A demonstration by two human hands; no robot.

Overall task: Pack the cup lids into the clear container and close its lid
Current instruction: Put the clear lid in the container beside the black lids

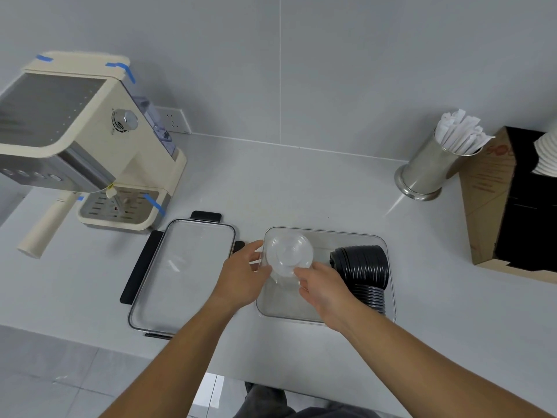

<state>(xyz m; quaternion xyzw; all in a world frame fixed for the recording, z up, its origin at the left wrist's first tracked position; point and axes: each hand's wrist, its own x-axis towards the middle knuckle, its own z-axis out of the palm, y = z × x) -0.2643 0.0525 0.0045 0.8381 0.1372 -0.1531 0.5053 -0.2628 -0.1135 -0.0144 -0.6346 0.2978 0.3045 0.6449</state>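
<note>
From the head view, the clear container (325,276) sits open on the counter (301,188), a row of black cup lids (361,267) lying along its right side. Both the left hand (241,276) and right hand (322,288) grip a stack of clear lids (289,254) over its left end. The container's lid (184,273) lies just left. Red printing on the cardboard box (488,200) is unreadable.

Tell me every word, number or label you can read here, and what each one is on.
Cardboard box: reddish print, large characters that may be "50", too blurred to be sure; the smaller lines below are unreadable.
Coffee machine: marks by its knob and front buttons, too small to read.
Paper-wrapped straws in the metal holder: no print visible.
Clear container, its lid, black cup lids: no text.
</note>
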